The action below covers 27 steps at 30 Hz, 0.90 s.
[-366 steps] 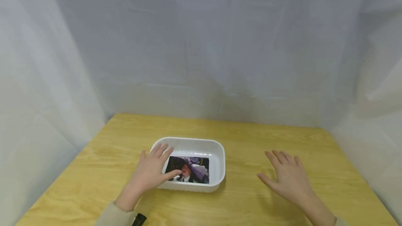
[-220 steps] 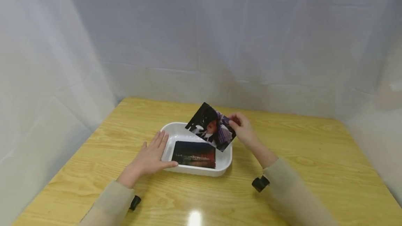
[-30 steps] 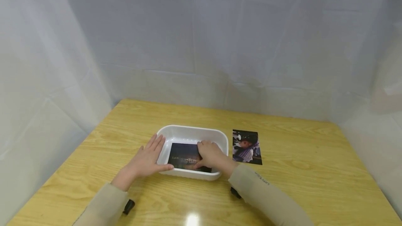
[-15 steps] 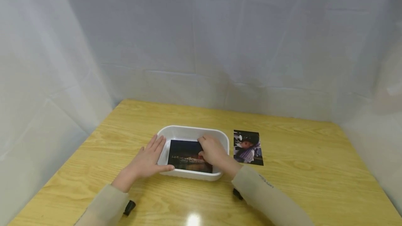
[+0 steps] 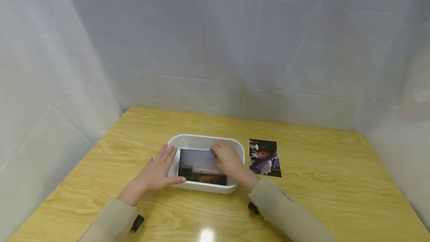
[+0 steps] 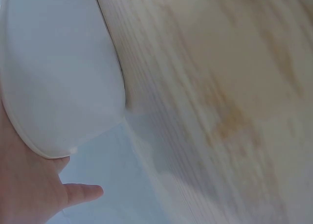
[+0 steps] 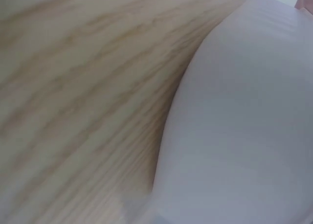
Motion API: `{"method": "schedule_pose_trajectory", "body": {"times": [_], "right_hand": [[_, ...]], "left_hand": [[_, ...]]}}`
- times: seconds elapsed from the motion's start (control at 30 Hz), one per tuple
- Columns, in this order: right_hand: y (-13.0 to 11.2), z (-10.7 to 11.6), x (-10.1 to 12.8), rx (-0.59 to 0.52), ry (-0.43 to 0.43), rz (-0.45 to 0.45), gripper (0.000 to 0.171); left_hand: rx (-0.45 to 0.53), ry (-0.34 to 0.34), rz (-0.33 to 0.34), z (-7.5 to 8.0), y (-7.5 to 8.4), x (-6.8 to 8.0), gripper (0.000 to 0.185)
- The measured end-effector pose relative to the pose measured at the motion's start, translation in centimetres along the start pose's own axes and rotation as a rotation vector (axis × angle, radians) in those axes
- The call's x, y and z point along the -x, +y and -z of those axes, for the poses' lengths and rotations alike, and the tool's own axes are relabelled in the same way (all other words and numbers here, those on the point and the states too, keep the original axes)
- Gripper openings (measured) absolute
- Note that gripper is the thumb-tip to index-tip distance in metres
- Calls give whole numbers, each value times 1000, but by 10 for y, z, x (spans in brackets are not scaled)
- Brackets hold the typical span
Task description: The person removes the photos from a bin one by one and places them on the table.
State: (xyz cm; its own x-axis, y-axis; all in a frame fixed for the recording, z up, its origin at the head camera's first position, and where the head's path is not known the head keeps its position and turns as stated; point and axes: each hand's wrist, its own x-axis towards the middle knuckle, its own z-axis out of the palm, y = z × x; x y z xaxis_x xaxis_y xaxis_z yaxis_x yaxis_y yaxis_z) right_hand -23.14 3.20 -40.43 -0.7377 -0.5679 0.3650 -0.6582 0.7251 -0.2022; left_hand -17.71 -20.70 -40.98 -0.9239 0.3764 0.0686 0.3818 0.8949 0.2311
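Two hands on job: left hand (image 5: 158, 173) flat, fingers straight, steadying white tray (image 5: 205, 140); right hand (image 5: 226, 159) pinching dark photo (image 5: 199, 166) edge. Peel slowly, avoid bending print.

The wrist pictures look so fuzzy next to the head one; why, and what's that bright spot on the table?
Both wrist views sit very near the white tray, so its wall and the wood grain are soft. The head view is sharp; the spot on the table is lamp glare, and the photo in the tray looks washed out by sheen.
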Motion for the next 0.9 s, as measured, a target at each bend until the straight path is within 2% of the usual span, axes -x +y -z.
{"method": "schedule_pose_trajectory", "body": {"times": [0.1,0.27,0.67,0.9], "right_hand": [[0,2,1,-12,15,5,22],[-1,5,2,-76,-10,-15,19],[3,14,0,-368,-103,-79,14],[8,21,2,-534,-92,-112,11]], "left_hand": [[1,0,-3,0,0,0,99],[4,1,0,0,1,0,99],[1,3,10,0,3,0,100],[-2,3,8,0,5,-1,100]]}}
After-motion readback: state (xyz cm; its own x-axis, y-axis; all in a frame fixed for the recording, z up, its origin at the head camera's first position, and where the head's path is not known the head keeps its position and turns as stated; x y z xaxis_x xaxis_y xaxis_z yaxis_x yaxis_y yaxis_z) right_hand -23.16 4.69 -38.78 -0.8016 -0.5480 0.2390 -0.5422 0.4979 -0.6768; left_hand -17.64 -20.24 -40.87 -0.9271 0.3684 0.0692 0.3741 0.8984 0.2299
